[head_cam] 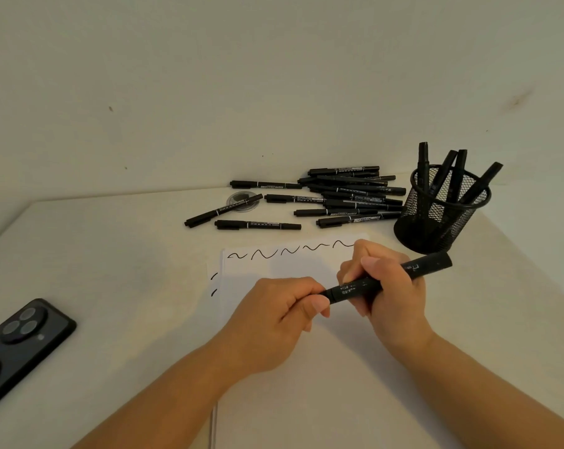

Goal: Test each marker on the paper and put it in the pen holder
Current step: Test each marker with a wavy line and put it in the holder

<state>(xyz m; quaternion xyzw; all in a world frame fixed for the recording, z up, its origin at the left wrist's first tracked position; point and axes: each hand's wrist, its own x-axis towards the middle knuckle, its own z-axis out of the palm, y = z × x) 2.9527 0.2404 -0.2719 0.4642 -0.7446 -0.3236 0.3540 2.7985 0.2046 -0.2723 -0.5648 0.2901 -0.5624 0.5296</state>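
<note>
My right hand grips a black marker by its barrel, held level above the white paper. My left hand has its fingers curled round the marker's left end, where the cap sits. Several wavy black test strokes run along the paper's top edge. A black mesh pen holder stands at the back right with several markers upright in it. A pile of loose black markers lies behind the paper.
A dark phone lies face down at the table's left edge. A small round clear disc sits under one loose marker. A pale wall rises right behind the table. Two short ink marks sit left of the paper.
</note>
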